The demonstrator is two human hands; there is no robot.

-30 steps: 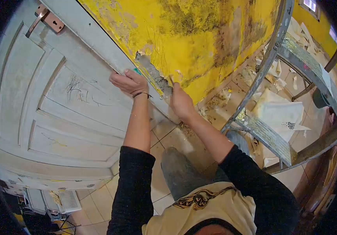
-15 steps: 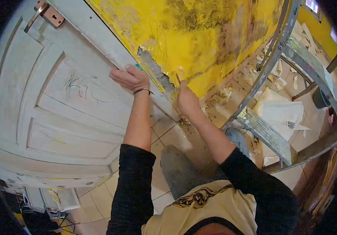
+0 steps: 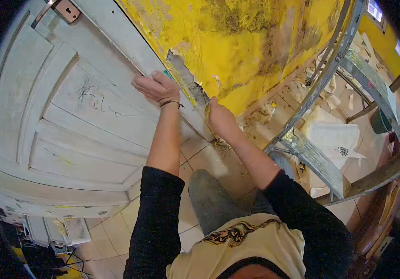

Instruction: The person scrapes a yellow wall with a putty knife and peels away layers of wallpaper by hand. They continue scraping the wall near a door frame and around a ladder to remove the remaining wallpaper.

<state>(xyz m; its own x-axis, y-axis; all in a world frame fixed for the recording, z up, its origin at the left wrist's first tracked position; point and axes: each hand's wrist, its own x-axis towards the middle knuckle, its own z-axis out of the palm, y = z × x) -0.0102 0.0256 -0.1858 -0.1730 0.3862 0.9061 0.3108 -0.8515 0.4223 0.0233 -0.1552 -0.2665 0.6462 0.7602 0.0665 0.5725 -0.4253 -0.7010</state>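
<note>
My left hand [image 3: 157, 87] is wrapped over the edge of the white door frame [image 3: 137, 56], its thumb lying along the face. A small teal spot [image 3: 166, 74] shows just past that thumb. My right hand [image 3: 222, 121] is closed in a fist against the low end of a bare grey strip [image 3: 181, 69] in the yellow wall [image 3: 251, 51]. Paint and plaster have come off along this strip, beside the frame. Whatever the right fist grips is hidden behind its fingers, so I cannot tell what it is.
A panelled white door [image 3: 69, 107] stands at the left. To the right, a metal stepladder [image 3: 318, 162] straddles torn paper [image 3: 335, 135] on the tiled floor, with a dark green bucket [image 3: 380, 122] behind it. Crumbled debris [image 3: 221, 146] lies at the wall's foot.
The thin tool tip that stuck up above my right fist is now out of sight, and that hand has turned slightly at the wall. My left hand keeps its place on the frame.
</note>
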